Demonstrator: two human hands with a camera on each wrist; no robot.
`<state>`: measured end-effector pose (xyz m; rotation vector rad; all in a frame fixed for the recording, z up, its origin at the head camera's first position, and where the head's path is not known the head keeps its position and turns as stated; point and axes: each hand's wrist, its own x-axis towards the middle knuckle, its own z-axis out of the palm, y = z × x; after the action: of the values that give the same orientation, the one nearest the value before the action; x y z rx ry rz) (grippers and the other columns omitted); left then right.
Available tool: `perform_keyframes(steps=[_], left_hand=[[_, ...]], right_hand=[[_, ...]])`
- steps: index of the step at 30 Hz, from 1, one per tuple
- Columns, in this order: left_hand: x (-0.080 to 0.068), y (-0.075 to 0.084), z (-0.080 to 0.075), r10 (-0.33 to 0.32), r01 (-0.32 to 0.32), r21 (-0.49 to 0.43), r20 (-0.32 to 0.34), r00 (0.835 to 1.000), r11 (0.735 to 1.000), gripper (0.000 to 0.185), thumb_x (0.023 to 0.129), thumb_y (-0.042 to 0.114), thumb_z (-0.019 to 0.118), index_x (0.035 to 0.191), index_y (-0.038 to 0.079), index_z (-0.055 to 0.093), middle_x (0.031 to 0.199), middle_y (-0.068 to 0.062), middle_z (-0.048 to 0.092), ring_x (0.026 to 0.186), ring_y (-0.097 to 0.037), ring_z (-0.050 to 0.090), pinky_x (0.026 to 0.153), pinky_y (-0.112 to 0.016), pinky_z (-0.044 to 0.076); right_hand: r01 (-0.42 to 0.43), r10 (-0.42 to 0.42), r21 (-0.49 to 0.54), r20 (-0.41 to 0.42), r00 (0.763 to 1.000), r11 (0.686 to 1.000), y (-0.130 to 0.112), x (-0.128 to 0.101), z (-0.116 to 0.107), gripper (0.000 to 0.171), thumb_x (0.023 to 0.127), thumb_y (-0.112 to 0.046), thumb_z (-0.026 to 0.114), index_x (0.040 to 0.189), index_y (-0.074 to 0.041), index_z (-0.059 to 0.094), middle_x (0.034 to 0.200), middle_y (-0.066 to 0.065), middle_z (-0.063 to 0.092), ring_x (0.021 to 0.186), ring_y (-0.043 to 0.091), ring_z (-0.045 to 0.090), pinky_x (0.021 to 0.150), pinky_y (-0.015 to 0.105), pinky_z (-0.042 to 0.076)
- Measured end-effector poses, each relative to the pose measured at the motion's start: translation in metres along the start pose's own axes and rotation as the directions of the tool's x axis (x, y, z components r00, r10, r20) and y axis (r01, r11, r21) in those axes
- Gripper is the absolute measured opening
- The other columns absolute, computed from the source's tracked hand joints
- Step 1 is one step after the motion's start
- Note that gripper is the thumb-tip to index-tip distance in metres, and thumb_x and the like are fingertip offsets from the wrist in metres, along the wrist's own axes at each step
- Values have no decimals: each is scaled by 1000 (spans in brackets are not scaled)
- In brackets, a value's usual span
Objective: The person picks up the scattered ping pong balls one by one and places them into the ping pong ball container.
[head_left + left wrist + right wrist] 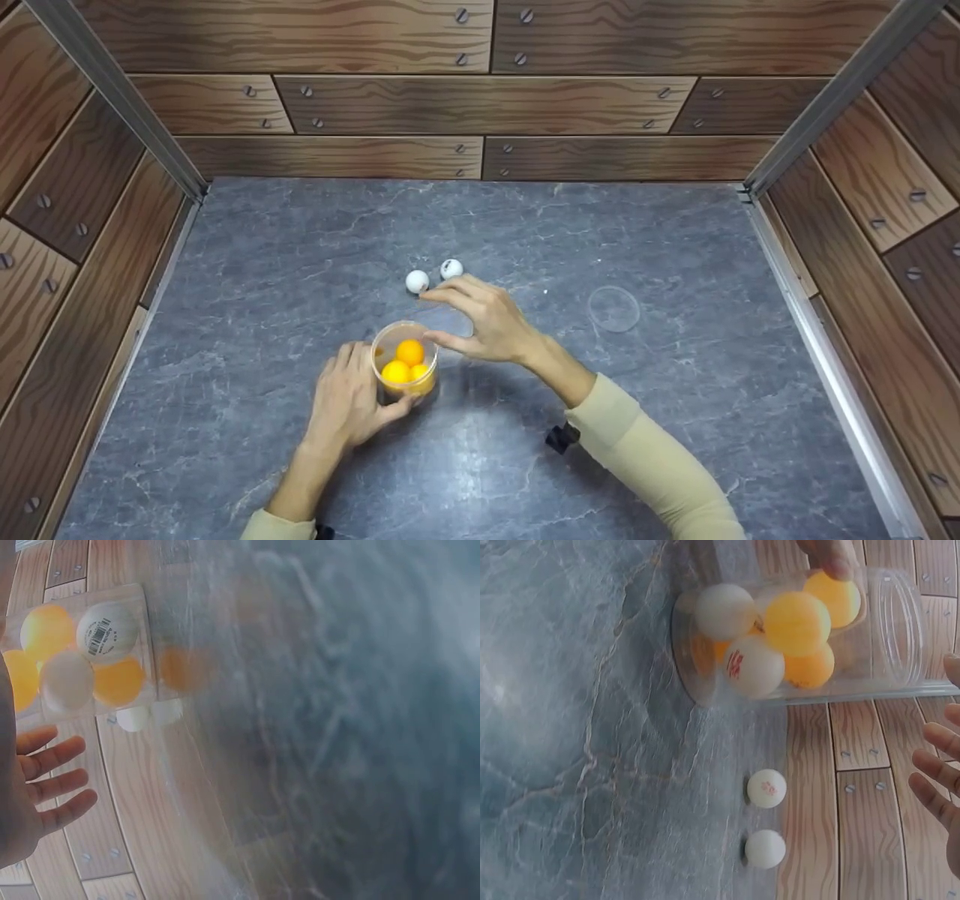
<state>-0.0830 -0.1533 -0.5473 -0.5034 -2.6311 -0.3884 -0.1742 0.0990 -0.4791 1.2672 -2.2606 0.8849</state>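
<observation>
Nearest the lens: cream sleeves, then left hand (349,401) curled round the wall of a clear, thin plastic cup (405,365) upright on the grey marbled counter (262,315), part-filled with orange and white table-tennis balls (409,352). Right hand (487,319) loosely spread and holding nothing, beside the rim and just short of two loose white table-tennis balls (433,275). Probably light, smooth, rather slippery, walls likely yielding under a hard squeeze, so best gripped gently around the lower wall; loose balls feather-light, prone to roll, best pinched from above.

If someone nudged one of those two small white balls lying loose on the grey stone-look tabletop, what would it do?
It would probably roll off: the two small white balls are round and sit on a flat, smooth grey tabletop with nothing around them. They look like light, hollow table-tennis balls, so a slight touch from the right hand hovering beside them might send one skittering.
</observation>
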Motion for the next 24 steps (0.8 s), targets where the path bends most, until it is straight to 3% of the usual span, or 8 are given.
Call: perform_keyframes(steps=[14, 24], left_hand=[[1, 1, -1, -16, 16, 2, 30, 999, 1000, 91, 73, 77, 68, 118, -2, 62, 103, -15, 66, 94, -31, 63, 75, -45, 55], [0, 2, -2, -27, 27, 1, 51, 998, 1000, 93, 75, 77, 68, 122, -3, 62, 105, -15, 67, 96, -31, 63, 76, -45, 56]], right_hand=[[-151, 150, 17, 45, 988, 988, 25, -9, 7, 47, 93, -37, 76, 132, -10, 71, 123, 8, 75, 112, 24, 71, 97, 38, 60], [-259, 256, 21, 92, 962, 966, 42, -14, 21, 49, 95, -39, 75, 135, -13, 68, 121, 9, 74, 112, 25, 70, 95, 40, 60]])
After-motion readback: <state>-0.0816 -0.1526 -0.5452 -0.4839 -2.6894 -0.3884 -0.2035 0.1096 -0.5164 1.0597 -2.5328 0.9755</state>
